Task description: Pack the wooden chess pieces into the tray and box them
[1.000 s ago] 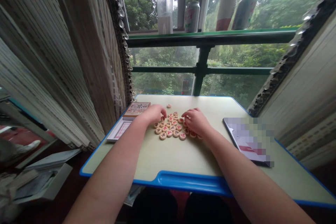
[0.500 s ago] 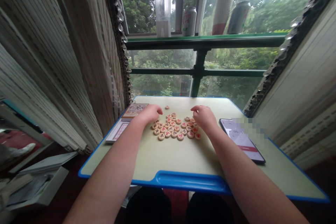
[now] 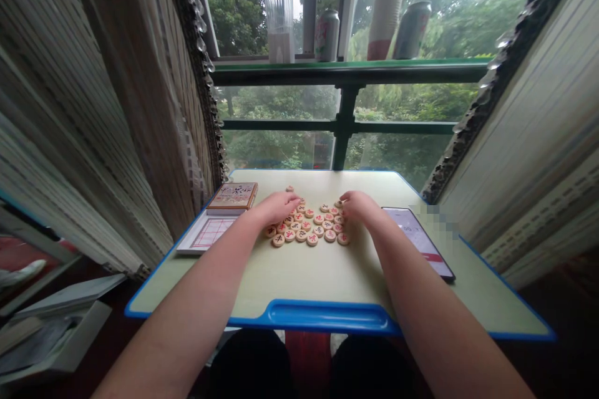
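Note:
Several round wooden chess pieces [image 3: 309, 227] with red and black characters lie flat in a loose cluster on a pale table with a blue rim [image 3: 322, 317]. My left hand [image 3: 275, 206] rests on the cluster's left side, fingers curled down onto the pieces. My right hand [image 3: 359, 206] sits at the cluster's right side, fingers bent and touching the pieces at the top right. What, if anything, either hand grips is hidden under the fingers. One piece [image 3: 290, 188] lies apart, further back.
A wooden box lid [image 3: 233, 196] and a folded white board [image 3: 207, 234] lie at the table's left edge. A phone [image 3: 418, 240] lies to the right of my right hand. Cans and cups stand on the green window rail [image 3: 355, 66]. Blinds hang on both sides.
My right hand moved off the pieces to the cluster's right edge, uncovering more of them. My left hand stayed at the left side. The camera view shifted, so everything sits further left.

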`<state>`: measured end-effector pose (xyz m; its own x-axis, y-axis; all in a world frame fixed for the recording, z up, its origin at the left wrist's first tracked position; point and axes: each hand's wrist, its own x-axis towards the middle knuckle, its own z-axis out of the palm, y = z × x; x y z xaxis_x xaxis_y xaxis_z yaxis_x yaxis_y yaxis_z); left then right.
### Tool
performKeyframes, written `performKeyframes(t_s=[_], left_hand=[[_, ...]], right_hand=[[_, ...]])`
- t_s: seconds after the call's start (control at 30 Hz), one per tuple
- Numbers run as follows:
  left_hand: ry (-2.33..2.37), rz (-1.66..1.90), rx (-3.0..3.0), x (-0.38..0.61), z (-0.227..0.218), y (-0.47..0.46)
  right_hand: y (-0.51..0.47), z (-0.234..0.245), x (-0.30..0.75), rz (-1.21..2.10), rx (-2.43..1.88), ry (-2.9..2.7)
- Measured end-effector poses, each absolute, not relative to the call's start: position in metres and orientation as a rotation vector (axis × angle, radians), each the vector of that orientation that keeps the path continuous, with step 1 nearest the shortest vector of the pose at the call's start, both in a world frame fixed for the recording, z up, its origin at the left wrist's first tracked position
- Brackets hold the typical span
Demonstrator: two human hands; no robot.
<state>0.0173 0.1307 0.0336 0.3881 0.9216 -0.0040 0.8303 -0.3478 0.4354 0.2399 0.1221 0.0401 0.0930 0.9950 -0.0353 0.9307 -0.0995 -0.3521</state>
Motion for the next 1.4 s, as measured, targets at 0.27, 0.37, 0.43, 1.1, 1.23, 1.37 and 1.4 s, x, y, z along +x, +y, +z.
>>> performKeyframes(t_s=[0.27, 0.37, 0.43, 1.1, 1.23, 1.37, 1.4], left_hand=[[1.601, 0.415, 2.287, 0.016, 0.036, 0.130], [1.593, 0.415, 2.285, 0.017, 0.036, 0.127], [1.593, 0.423, 2.294, 0.019, 0.037, 0.126], [1.444, 0.702, 2.319, 0.022, 0.034, 0.129], [1.484, 0.747, 2.264, 0.016, 0.037, 0.132], [1.575, 0.872, 2.189, 0.012, 0.041, 0.130], [1.598, 0.903, 2.174, 0.012, 0.043, 0.130]], right_hand=[[0.113, 0.045, 0.231, 0.422, -2.065, -2.035], [0.109, 0.049, 0.233, 0.385, -2.112, -2.047], [0.101, 0.055, 0.235, 0.358, -2.148, -2.079], [0.080, 0.068, 0.240, 1.128, -1.973, -2.445], [0.085, 0.063, 0.245, 1.099, -1.952, -2.406], [0.087, 0.061, 0.247, 1.084, -1.942, -2.371], [0.087, 0.061, 0.248, 1.078, -1.946, -2.369]])
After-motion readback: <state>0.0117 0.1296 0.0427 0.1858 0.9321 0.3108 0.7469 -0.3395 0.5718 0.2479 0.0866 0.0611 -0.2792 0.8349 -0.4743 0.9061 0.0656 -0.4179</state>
